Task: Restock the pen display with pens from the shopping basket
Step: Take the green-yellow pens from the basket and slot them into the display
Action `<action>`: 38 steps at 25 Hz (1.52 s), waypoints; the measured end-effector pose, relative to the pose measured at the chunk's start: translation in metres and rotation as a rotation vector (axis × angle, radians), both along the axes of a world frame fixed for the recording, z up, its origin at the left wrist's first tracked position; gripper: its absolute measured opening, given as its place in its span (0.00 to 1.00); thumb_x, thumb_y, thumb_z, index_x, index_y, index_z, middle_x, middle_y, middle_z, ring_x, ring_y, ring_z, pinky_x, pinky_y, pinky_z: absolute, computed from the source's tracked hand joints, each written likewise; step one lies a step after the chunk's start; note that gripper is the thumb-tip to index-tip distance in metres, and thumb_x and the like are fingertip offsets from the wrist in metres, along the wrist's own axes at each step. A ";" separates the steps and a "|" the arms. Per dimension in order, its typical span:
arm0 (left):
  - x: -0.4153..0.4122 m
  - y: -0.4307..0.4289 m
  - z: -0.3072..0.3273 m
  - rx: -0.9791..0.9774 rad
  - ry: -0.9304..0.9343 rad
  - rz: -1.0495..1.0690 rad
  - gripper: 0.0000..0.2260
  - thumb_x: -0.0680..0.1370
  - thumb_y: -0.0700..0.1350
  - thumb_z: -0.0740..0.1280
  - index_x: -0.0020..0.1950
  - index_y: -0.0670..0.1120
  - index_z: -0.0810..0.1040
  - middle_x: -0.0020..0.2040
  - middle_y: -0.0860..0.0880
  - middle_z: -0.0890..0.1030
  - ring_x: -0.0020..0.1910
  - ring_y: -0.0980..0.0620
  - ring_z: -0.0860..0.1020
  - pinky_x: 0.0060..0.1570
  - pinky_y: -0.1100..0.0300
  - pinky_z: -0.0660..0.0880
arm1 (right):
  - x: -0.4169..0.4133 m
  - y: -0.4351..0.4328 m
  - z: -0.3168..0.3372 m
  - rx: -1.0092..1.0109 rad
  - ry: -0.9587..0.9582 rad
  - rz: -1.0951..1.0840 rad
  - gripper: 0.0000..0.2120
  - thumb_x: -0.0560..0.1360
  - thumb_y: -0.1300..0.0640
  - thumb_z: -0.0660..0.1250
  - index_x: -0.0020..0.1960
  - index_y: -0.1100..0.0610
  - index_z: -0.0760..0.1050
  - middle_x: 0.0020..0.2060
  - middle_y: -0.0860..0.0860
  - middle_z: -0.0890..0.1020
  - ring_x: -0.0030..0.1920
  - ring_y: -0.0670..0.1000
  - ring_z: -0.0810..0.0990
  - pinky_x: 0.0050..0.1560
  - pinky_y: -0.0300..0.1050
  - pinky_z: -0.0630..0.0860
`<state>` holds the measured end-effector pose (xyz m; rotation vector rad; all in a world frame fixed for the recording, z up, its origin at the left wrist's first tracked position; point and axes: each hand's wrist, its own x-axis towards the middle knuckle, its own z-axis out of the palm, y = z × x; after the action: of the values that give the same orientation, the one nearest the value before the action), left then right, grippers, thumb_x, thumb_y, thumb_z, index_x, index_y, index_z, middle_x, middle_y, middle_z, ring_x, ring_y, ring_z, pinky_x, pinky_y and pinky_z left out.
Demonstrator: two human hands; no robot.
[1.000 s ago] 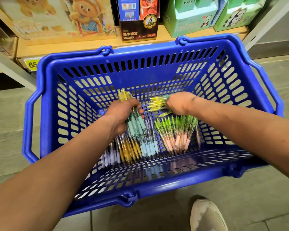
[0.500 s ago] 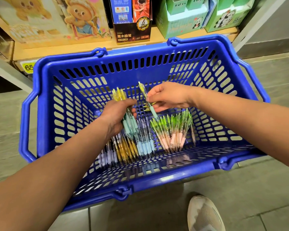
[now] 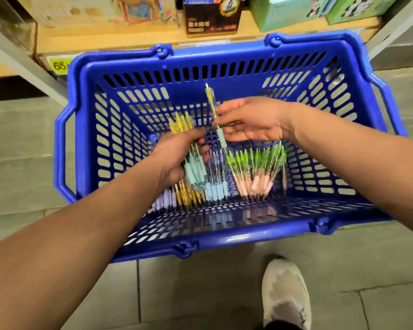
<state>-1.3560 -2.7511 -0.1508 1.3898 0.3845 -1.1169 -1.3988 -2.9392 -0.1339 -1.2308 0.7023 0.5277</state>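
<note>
The basket [image 3: 224, 236] stands on the floor [image 3: 200, 294], just before the shelf [image 3: 105, 40], which carries boxes [image 3: 211, 20] behind it. A row of pens [image 3: 253, 179] lies in the basket along its near wall. Over the row's left part, the left hand [image 3: 177, 156] holds a bundle of pens [image 3: 193, 170]. To its right, the right hand [image 3: 253, 120] holds a single pen [image 3: 212, 103] between the two hands. A shoe [image 3: 286, 294] is on the floor before the basket, to the right.

Blue slotted basket [image 3: 224, 67] — green-and-pink pens [image 3: 258, 170], yellow-and-teal pen [image 3: 215, 115].
</note>
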 end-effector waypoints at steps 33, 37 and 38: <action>-0.065 0.012 0.859 -0.262 0.003 0.401 0.08 0.81 0.44 0.67 0.48 0.40 0.82 0.41 0.44 0.83 0.40 0.49 0.84 0.44 0.52 0.84 | -0.098 0.029 0.846 0.162 -0.300 -0.210 0.07 0.78 0.65 0.69 0.55 0.59 0.81 0.54 0.57 0.86 0.50 0.54 0.85 0.53 0.47 0.83; -0.034 0.009 0.884 -0.313 -0.022 0.330 0.09 0.79 0.46 0.70 0.46 0.42 0.85 0.41 0.45 0.83 0.38 0.49 0.83 0.41 0.54 0.83 | -0.065 0.028 0.872 0.141 -0.332 -0.227 0.09 0.79 0.64 0.68 0.59 0.61 0.79 0.54 0.60 0.85 0.51 0.57 0.85 0.58 0.52 0.82; -0.022 0.011 0.887 -0.309 -0.036 0.303 0.08 0.77 0.46 0.72 0.46 0.42 0.86 0.40 0.44 0.83 0.37 0.49 0.83 0.39 0.54 0.83 | -0.056 0.027 0.876 0.141 -0.340 -0.231 0.08 0.79 0.64 0.68 0.58 0.61 0.80 0.53 0.59 0.86 0.50 0.56 0.85 0.56 0.51 0.82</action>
<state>-1.3781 -2.7401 0.7367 1.0384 0.3656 -0.8594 -1.4549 -2.9122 0.7419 -1.0571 0.4998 0.1670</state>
